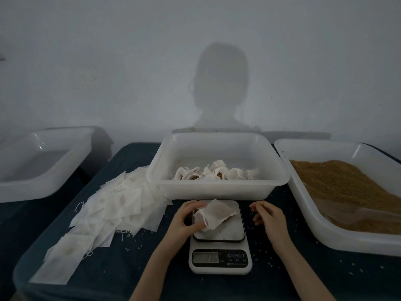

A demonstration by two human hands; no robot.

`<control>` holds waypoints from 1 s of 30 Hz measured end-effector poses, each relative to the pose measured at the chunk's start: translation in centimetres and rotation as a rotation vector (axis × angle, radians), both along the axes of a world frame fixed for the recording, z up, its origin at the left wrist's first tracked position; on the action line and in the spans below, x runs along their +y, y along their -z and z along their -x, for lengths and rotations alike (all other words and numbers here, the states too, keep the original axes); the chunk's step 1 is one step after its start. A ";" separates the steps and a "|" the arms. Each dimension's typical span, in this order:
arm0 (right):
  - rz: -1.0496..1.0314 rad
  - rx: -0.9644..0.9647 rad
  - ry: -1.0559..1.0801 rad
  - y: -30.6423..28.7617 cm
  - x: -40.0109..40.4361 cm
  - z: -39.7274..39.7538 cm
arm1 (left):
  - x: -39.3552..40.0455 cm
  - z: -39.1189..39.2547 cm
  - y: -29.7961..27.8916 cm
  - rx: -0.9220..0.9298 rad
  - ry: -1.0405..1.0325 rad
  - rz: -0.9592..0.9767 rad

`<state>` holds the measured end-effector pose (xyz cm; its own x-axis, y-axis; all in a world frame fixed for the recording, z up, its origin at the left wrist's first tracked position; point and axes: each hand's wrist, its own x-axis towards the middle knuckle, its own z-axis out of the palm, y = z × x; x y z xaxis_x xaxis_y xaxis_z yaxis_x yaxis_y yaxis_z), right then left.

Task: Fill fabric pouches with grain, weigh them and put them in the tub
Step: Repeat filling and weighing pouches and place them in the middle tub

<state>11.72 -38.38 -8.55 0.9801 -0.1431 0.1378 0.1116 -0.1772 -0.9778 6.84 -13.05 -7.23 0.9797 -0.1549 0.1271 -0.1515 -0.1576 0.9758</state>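
Observation:
A white fabric pouch point(214, 213) lies on the platform of a small digital scale point(220, 260), whose display is lit. My left hand point(186, 220) grips the pouch at its left end, fingers curled round it. My right hand point(268, 216) hovers just right of the scale with loosely curled fingers and holds nothing. Behind the scale stands a white tub point(217, 187) with several filled pouches inside. A white tray point(303, 203) on the right holds brown grain point(338, 179).
A heap of flat empty pouches point(108, 207) spreads over the dark cloth to the left of the scale. An empty white tub point(32, 185) stands at the far left. Loose grains dot the cloth around the scale. A scoop point(338, 209) lies in the grain.

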 end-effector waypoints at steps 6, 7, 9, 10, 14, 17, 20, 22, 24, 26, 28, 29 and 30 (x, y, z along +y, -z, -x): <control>0.027 -0.022 0.000 0.0 0.1 0.1 | -0.7 -0.3 0.4 -0.167 -0.234 -0.271; 0.028 -0.024 0.000 0.0 0.1 0.1 | -0.9 -0.2 0.3 -0.191 -0.251 -0.288; 0.035 -0.029 -0.001 0.0 0.1 0.1 | -1.4 -0.2 0.0 -0.207 -0.275 -0.291; 0.040 -0.029 -0.002 -0.1 0.1 0.2 | -1.6 -0.2 -0.3 -0.201 -0.279 -0.261; 0.038 -0.027 -0.011 -0.4 0.1 0.3 | -2.6 -0.6 -3.3 -0.210 -0.222 -0.200; 0.024 -0.030 -0.020 -0.6 0.2 0.4 | -3.4 -1.7 -6.3 -0.224 -0.118 -0.217; 0.022 -0.021 -0.013 -0.6 0.2 0.5 | -3.9 -3.3 -9.1 -0.186 -0.092 -0.134; 0.015 -0.015 -0.012 -0.6 0.2 0.5 | -4.0 -4.6 -10.5 -0.167 -0.169 -0.036; 0.004 -0.011 -0.012 -0.6 0.2 0.5 | -3.9 -6.2 -11.4 -0.191 -0.275 0.005; 0.006 -0.001 -0.013 -0.6 0.2 0.5 | -3.7 -7.7 -11.6 -0.203 -0.349 -0.017; 0.010 0.015 -0.021 -0.5 0.2 0.4 | -3.3 -8.9 -11.2 -0.182 -0.402 -0.189; 0.010 0.019 -0.022 -0.6 0.2 0.4 | -3.0 -9.7 -10.6 -0.151 -0.407 -0.338; 0.007 0.019 -0.022 -0.6 0.2 0.3 | -2.7 -10.4 -9.9 -0.098 -0.386 -0.521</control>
<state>11.38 -38.15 -7.97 0.9854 -0.1211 0.1197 0.0966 -0.1814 -0.9787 17.24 -15.80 2.72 0.9649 0.1403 0.2219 -0.0736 -0.6668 0.7416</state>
